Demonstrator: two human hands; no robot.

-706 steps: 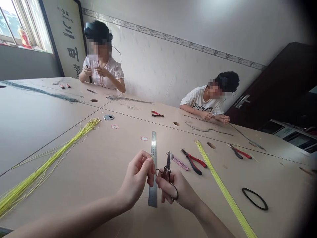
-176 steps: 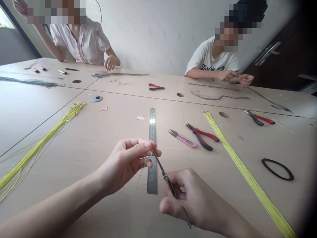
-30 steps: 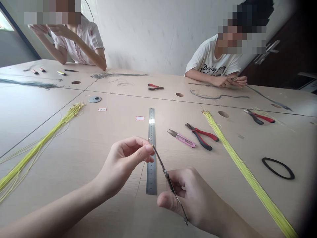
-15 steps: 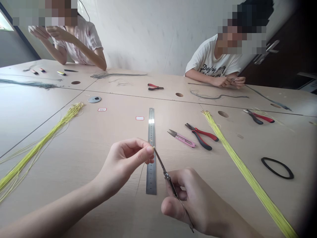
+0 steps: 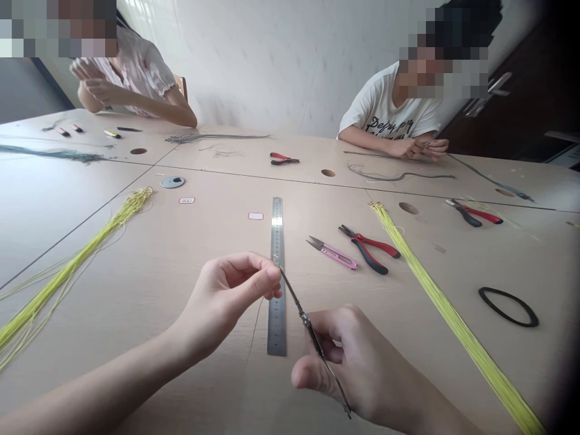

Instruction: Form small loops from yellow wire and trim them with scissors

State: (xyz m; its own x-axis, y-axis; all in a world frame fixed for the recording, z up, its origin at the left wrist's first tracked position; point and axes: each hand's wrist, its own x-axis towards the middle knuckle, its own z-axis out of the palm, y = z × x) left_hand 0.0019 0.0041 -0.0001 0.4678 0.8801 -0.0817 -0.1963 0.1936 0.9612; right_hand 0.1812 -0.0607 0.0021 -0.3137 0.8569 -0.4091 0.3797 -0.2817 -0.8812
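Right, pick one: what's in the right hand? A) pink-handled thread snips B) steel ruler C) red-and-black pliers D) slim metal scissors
D: the right hand grips the slim metal scissors, while the pink-handled thread snips lie apart from it, out of the hand.

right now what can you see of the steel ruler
The steel ruler is a long, narrow metal strip with fine graduations along its edges, glare-bright near its far end. It lies flat on the pale tabletop, running away from the person. The left hand's fingertips and the scissors' tip sit over it; contact cannot be told.
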